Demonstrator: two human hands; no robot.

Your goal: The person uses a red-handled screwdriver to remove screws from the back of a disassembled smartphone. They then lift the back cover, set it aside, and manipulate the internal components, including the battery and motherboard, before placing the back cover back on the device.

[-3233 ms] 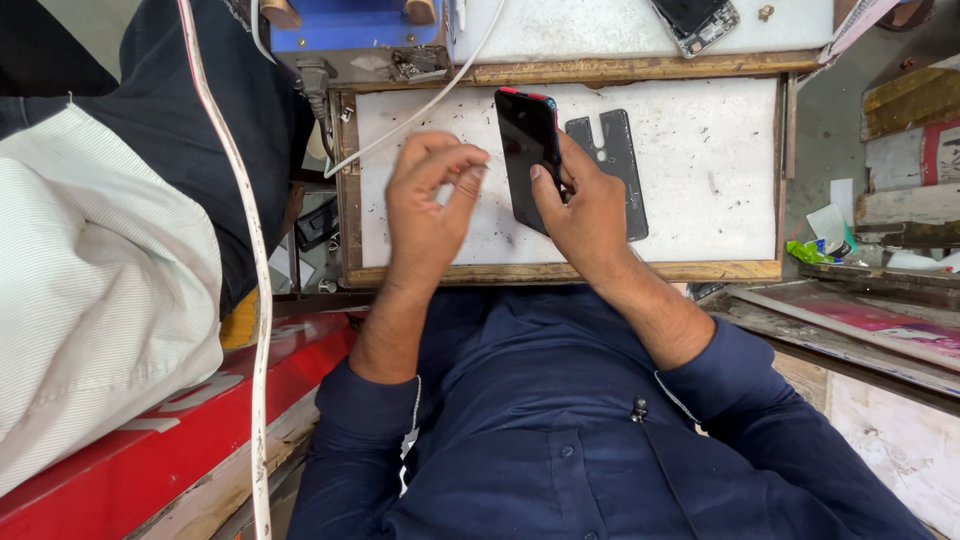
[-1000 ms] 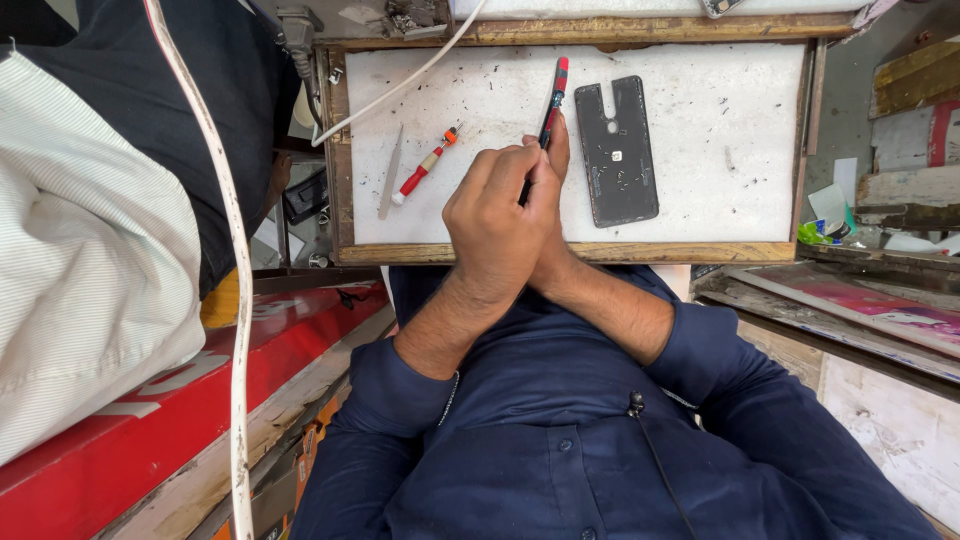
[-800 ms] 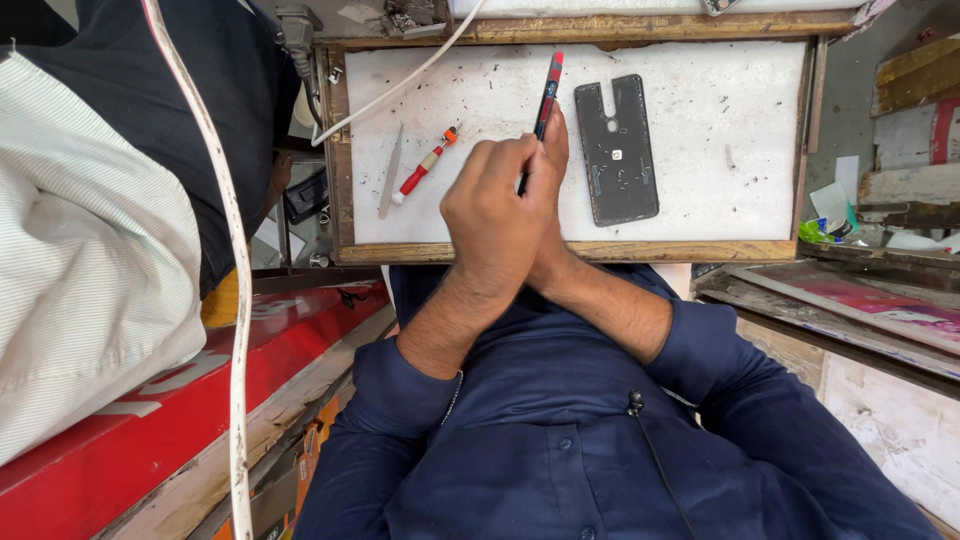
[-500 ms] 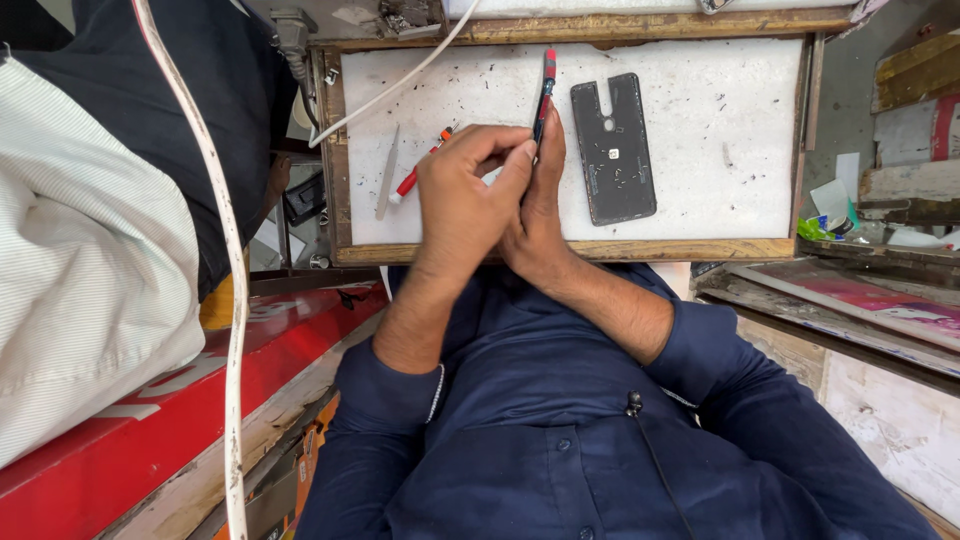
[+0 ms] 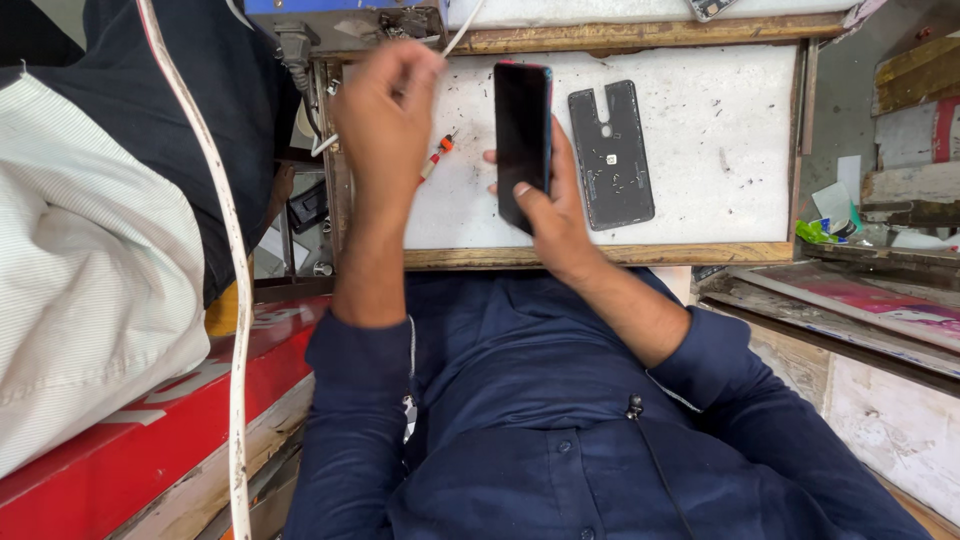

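I logged the left hand (image 5: 385, 110) raised, blurred, fingers curled, grip not discernible; red screwdriver (image 5: 437, 158) lay on the white tray (image 5: 700, 200); right hand (image 5: 548, 205) clasped the phone (image 5: 523, 125) upright; back cover (image 5: 610, 155) already off, reassembly pending.

Back cover (image 5: 611, 156) on tray (image 5: 700, 215), right of phone (image 5: 522, 130)

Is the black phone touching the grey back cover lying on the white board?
Apart. In the head view, a strip of white board shows between the phone, held in the right hand, and the back cover.
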